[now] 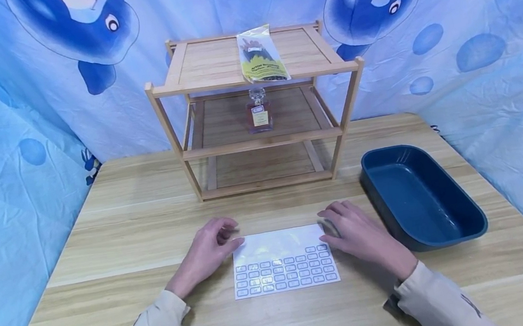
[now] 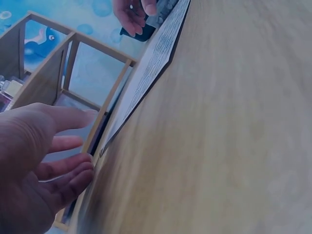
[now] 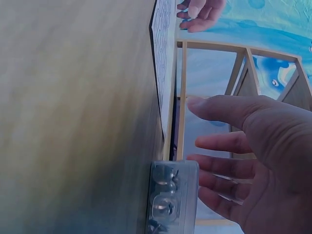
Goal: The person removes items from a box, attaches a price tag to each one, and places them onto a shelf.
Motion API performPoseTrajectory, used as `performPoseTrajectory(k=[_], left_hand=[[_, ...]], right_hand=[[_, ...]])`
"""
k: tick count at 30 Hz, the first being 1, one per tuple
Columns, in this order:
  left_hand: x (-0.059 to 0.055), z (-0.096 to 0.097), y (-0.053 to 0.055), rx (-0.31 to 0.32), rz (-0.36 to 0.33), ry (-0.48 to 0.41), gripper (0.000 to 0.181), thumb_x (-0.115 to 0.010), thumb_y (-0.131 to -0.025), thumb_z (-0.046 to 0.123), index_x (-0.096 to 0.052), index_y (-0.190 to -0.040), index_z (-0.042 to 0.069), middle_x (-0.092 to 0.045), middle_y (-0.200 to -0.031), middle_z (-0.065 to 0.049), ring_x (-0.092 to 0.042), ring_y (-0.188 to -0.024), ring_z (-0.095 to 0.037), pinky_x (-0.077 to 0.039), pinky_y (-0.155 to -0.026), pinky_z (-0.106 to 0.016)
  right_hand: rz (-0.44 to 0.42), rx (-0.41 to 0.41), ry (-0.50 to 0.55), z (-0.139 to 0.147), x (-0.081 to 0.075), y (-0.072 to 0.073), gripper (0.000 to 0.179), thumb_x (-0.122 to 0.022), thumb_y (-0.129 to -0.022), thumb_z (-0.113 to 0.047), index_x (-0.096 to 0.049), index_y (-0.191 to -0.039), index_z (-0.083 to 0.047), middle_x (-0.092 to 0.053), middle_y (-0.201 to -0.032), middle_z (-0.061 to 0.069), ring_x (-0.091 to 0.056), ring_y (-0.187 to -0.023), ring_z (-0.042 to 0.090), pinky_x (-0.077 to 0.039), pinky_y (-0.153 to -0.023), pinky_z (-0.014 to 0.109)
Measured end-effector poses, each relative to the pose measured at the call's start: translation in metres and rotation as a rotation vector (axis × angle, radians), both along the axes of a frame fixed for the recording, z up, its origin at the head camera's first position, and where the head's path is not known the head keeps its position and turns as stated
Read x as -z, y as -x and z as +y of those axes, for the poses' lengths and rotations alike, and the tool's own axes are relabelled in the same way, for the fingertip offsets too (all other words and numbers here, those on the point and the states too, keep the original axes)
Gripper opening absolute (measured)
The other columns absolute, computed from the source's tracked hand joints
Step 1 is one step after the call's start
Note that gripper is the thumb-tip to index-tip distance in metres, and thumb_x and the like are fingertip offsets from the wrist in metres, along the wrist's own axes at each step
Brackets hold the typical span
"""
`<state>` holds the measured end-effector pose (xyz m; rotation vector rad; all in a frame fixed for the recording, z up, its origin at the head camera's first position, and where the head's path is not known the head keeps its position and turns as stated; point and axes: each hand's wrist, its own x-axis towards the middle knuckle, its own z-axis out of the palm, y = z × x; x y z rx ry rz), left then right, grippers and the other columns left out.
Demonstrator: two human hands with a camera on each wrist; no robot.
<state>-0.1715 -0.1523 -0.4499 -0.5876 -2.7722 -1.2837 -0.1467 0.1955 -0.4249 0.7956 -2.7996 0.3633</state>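
A white sheet (image 1: 277,243) printed with rows of small blue-outlined labels lies flat on the table. My left hand (image 1: 209,252) is at its upper left corner, thumb at the edge and fingers loosely bent. At the opposite corner is my right hand (image 1: 357,233), its thumb and fingertips close to the sheet's edge. In the left wrist view, the left hand (image 2: 44,151) has slightly spread fingers with nothing between them. The right wrist view shows the right hand (image 3: 243,151) relaxed, with a translucent box (image 3: 173,200) holding rounded shapes just beyond its fingertips.
A three-tier wooden rack (image 1: 259,144) stands behind the sheet. On its middle shelf is a perfume bottle (image 1: 259,114); a yellow and white packet (image 1: 259,56) lies on top. To the right sits a dark blue basin (image 1: 420,197). A dolphin-print curtain (image 1: 230,2) surrounds the table.
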Motion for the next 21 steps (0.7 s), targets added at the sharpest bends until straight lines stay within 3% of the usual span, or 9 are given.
performPoseTrajectory(k=[4, 10, 21], left_hand=[[0.0, 0.0, 0.0, 0.022, 0.006, 0.07, 0.037, -0.083, -0.088, 0.016, -0.069, -0.119, 0.002, -0.065, -0.109, -0.006, -0.063, -0.096, -0.021, -0.055, -0.087, -0.041], [-0.001, 0.002, -0.002, 0.013, -0.002, 0.165, 0.04, -0.086, -0.085, 0.02, -0.07, -0.117, 0.003, -0.06, -0.104, -0.003, -0.057, -0.098, -0.021, -0.05, -0.088, -0.042], [-0.002, 0.003, -0.001, 0.009, 0.002, 0.2, 0.035, -0.087, -0.084, 0.02, -0.07, -0.11, 0.006, -0.058, -0.101, -0.002, -0.054, -0.097, -0.021, -0.048, -0.088, -0.042]], right_hand=[[-0.029, -0.003, -0.039, -0.004, 0.0, 0.003, 0.05, -0.086, -0.087, -0.028, -0.07, -0.124, 0.001, -0.068, -0.119, 0.018, -0.061, -0.109, 0.034, -0.053, -0.095, 0.052], [-0.16, 0.034, -0.089, -0.01, -0.001, 0.009, 0.05, -0.084, -0.089, -0.031, -0.07, -0.126, -0.001, -0.066, -0.123, 0.018, -0.057, -0.114, 0.035, -0.049, -0.099, 0.055], [-0.213, 0.062, -0.115, -0.012, 0.0, 0.014, 0.049, -0.084, -0.089, -0.031, -0.07, -0.126, -0.001, -0.065, -0.122, 0.017, -0.056, -0.112, 0.034, -0.049, -0.098, 0.054]])
